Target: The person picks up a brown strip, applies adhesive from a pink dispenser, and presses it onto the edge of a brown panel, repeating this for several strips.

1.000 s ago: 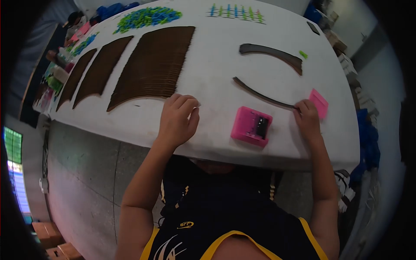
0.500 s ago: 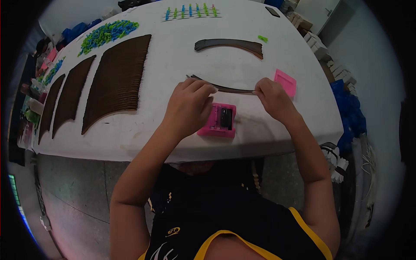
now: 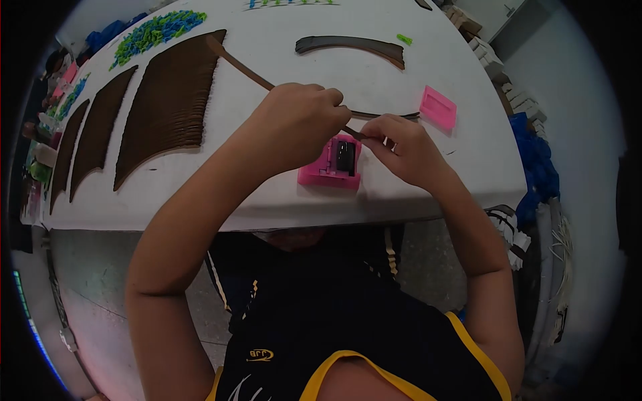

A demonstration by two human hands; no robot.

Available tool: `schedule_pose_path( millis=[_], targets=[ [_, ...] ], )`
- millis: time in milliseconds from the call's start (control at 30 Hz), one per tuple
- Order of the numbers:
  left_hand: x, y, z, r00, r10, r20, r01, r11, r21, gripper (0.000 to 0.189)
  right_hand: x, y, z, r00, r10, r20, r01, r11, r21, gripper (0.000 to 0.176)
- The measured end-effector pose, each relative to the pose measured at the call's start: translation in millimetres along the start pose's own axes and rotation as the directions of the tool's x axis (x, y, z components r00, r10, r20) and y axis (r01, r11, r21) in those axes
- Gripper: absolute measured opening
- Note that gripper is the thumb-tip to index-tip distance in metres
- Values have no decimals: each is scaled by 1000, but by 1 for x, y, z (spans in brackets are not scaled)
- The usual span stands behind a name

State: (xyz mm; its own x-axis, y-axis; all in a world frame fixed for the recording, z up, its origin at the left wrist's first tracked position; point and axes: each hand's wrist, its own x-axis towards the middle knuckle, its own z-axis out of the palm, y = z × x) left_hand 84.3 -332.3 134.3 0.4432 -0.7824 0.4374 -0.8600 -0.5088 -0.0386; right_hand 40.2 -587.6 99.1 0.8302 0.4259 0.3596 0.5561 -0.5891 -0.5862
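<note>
A thin brown strip (image 3: 247, 72) runs from above the largest brown stack down to my hands. My left hand (image 3: 301, 120) is closed round it, above a pink device with a black part (image 3: 328, 166). The strip's lower end is pinched between the fingers of my right hand (image 3: 404, 147), to the right of that device. Just behind my hands another thin dark strip (image 3: 381, 115) lies on the table. A pink tray (image 3: 439, 109) lies beyond my right hand.
Three brown stacks of strips (image 3: 167, 93) lie at the left. Blue and green clips (image 3: 157, 37) are heaped behind them. A curved dark bundle (image 3: 351, 48) and a green clip (image 3: 404, 39) lie at the back of the white table (image 3: 261, 207).
A brown strip now stretches between my hands and over the large stack. The dark strip held before lies on the table. My right hand has moved left, and the view has shifted.
</note>
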Motion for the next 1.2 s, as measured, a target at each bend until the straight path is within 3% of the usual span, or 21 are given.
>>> schedule_pose_path(
  millis=[133, 200, 500, 933, 1200],
  targets=[
    [4, 0, -13, 998, 41, 57, -41, 999, -5, 8, 5, 7, 14, 996, -69, 50, 67, 997, 47, 13],
    [7, 2, -19, 981, 70, 179, -79, 996, 43, 10, 7, 9, 19, 995, -71, 64, 65, 995, 81, 13],
    [13, 9, -17, 965, 106, 242, -143, 979, 143, 10, 10, 10, 32, 992, -50, 112, 41, 995, 88, 18],
    [5, 5, -19, 973, 85, 217, -108, 989, 99, 10, 11, 4, 38, 997, -51, 61, 45, 995, 89, 19],
    [-21, -5, 3, 990, 66, 125, -73, 996, 52, 13, 1, 17, 33, 993, -111, 26, 109, 992, 64, 22]
  ],
)
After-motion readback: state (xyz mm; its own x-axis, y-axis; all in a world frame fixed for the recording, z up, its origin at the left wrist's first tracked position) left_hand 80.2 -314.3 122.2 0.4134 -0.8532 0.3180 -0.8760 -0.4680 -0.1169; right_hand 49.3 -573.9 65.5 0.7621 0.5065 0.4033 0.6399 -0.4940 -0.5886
